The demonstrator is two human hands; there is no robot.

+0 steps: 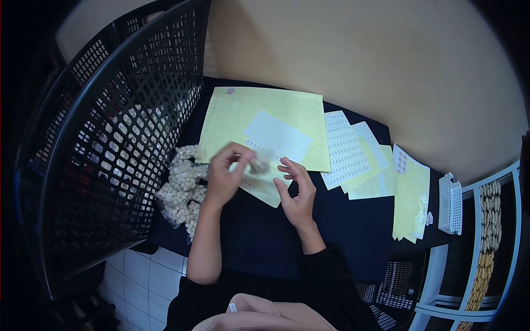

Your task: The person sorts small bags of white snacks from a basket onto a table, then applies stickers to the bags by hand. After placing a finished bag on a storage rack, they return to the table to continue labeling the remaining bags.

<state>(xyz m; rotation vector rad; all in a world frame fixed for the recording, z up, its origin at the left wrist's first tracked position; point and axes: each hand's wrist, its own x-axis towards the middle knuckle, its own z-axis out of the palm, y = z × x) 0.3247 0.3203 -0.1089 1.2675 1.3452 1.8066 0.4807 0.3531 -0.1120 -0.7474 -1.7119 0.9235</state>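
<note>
My left hand (pixel 225 172) pinches a small clear bag (pixel 261 161) of pale contents, smeared by motion. Opposite it, my right hand (pixel 298 193) is open, its curved fingers apart from the thumb and nothing between them. Under the bag lies a sticker sheet (pixel 279 134) with rows of small printed labels, partly hidden by my hands. That sheet rests on a larger yellow backing sheet (pixel 298 107). Beside my left forearm is a pile of small bags (pixel 185 185) filled with whitish pieces I cannot make out.
A big black perforated basket (pixel 118 165) stands on the left. More label sheets (pixel 345 146) fan out on the dark tablecloth (pixel 353 231), with yellow sheets (pixel 408 198) farther right. A small white basket (pixel 450 204) sits near a pale blue rack (pixel 510 220). Behind rises a beige wall (pixel 353 55).
</note>
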